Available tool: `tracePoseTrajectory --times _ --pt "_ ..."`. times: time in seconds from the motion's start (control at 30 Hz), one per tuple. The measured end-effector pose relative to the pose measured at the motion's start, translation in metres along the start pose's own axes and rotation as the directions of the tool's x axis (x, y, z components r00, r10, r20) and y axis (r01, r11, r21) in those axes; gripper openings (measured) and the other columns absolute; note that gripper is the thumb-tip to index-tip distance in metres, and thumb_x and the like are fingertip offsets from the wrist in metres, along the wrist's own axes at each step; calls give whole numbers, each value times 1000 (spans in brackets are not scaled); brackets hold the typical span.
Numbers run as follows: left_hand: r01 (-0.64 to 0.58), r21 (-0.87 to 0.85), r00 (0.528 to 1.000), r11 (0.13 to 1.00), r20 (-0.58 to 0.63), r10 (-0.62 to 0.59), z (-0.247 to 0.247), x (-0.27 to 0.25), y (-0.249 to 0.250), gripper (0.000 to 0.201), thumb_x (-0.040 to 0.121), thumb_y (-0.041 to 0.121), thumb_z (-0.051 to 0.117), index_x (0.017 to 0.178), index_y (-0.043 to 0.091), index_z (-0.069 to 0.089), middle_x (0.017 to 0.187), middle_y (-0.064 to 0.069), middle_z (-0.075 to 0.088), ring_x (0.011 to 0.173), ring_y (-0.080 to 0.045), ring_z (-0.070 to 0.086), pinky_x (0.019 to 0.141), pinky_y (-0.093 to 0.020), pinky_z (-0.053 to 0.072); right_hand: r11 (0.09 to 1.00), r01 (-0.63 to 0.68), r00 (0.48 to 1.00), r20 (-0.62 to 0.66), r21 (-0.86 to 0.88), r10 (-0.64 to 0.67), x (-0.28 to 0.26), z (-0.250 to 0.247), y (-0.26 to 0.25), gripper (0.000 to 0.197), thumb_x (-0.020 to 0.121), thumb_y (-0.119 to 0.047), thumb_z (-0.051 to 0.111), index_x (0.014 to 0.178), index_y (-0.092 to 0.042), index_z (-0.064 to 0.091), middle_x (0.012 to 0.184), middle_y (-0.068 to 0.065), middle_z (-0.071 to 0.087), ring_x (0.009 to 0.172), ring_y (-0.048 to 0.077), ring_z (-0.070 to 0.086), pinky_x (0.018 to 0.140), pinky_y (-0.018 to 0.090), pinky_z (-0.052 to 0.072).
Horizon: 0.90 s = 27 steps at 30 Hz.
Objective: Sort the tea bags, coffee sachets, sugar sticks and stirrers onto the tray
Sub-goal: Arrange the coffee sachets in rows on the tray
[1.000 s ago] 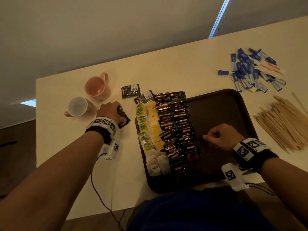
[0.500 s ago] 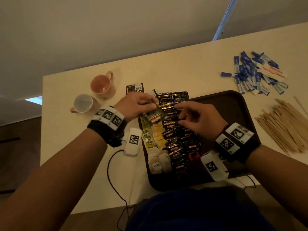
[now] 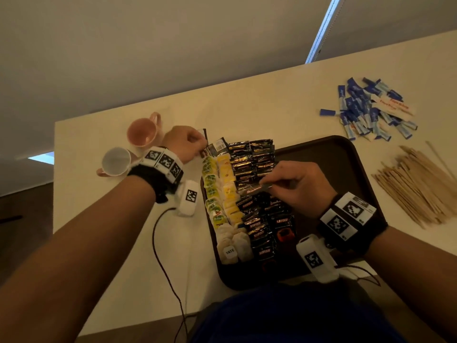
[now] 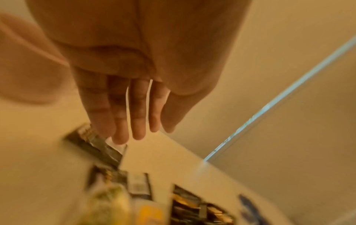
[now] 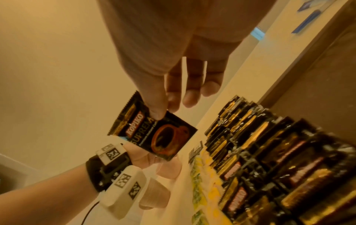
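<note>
The tabletop carries the tray, where tea bags and coffee sachets are lined up. The coffee step seems in hand: 1 sachet is pinched by the right hand over the rows, and placing it next calls for alignment. The left hand, fingers loosely extended, is reached toward a loose sachet.

It looks like a break room or pantry corner of an office or a hospitality place, though a home cannot be excluded. A plain cream table stands against a bare grey wall, and it carries a dark serving tray with rows of coffee sachets and tea bags. Beside it lie a heap of blue sugar sticks, a pile of wooden stirrers and two mugs, which are supplies in bulk as at a drinks station.
</note>
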<state>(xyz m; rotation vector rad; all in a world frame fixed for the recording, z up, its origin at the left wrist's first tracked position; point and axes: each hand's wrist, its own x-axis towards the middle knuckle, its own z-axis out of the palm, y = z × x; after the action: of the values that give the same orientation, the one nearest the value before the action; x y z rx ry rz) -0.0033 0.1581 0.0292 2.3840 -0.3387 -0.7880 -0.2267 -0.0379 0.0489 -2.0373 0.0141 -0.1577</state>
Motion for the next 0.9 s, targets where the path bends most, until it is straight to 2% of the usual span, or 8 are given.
tracePoseTrajectory --times 0.07,0.13,0.23,0.37,0.47,0.6,0.8,0.9 --pt "-10 309 998 951 -63 31 -6 27 -9 15 89 32 69 97 20 66 104 -1 70 98 -21 64 90 -33 49 999 -32 999 17 -30 32 -8 -8 6 13 82 -23 69 93 -19 74 81 -6 68 68 12 61 59 20 50" --pt "-2 466 999 885 -46 26 -4 49 -14 32 87 38 70 112 18 63 118 -6 64 109 -26 59 91 -34 43 996 -69 997 16 -48 70 -16 -16 11 13 82 -22 69 92 -17 75 81 -6 68 69 11 62 61 20 50" --pt "-1 537 1000 844 25 -14 9 67 -17 63 81 48 75 130 16 52 131 -12 53 118 -31 53 96 -40 43 993 -111 994 -11 -49 111 -27 -26 18 12 80 -15 74 91 -16 76 80 -7 68 69 10 63 61 18 48" --pt "26 607 994 795 69 -85 23 78 -22 90 65 62 81 133 16 45 131 -13 45 120 -34 49 97 -46 46 985 -142 990 -37 -99 139 -36 -36 27 11 80 -12 74 91 -13 76 80 -7 68 70 9 63 63 16 47" --pt "24 666 996 746 50 -77 24 81 -27 89 64 56 85 132 16 44 130 -15 44 120 -37 47 98 -49 45 980 -171 985 -54 -106 166 -41 -39 32 13 79 -5 76 89 -13 76 79 -7 68 69 8 63 63 13 46" --pt "20 602 996 799 61 -71 22 84 -36 76 67 41 88 124 15 46 124 -15 51 114 -37 52 95 -47 46 974 -197 980 -43 -109 194 -41 -38 35 16 78 -4 77 90 -14 76 80 -7 68 70 9 63 63 13 46" --pt "74 611 987 789 67 -144 19 78 -42 68 76 37 80 129 12 47 119 -13 62 108 -35 58 92 -44 51 972 -212 977 -40 -101 209 -41 -35 40 16 79 -4 77 90 -15 76 79 -7 68 69 10 62 62 12 44" --pt "72 594 992 801 37 -117 19 75 -41 66 76 37 79 130 14 48 121 -12 61 111 -34 56 94 -43 48 972 -218 976 -43 -83 215 -43 -33 43 15 79 -4 77 90 -15 76 79 -7 68 69 10 62 62 13 46"
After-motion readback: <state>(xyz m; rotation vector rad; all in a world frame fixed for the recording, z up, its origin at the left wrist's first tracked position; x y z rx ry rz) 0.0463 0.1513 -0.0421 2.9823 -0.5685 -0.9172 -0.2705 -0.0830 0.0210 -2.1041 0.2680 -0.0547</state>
